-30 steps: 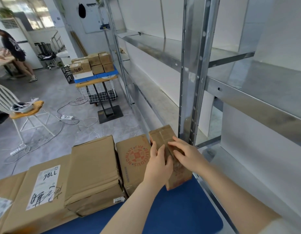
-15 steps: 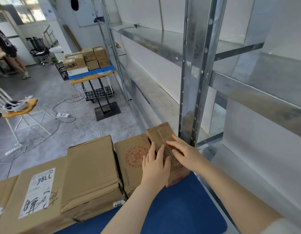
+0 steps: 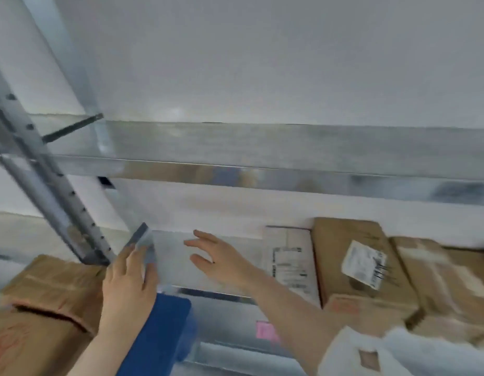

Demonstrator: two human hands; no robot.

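Right grip (image 3: 219, 260) is spread and empty over the bare stretch of the lower shelf (image 3: 175, 256). Left grip (image 3: 129, 283) is flat-fingered, holds nothing, and sits just beside the brown carton (image 3: 45, 291) on the blue surface (image 3: 159, 335). Judged step: between cartons while stocking; the next move calls for both grips to take that carton and set it left of the shelved cartons (image 3: 352, 267), which are closed, contents hidden.

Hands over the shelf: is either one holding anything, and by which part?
Nothing is held. The left hand and right hand both reach toward the metal shelf with straight fingers.
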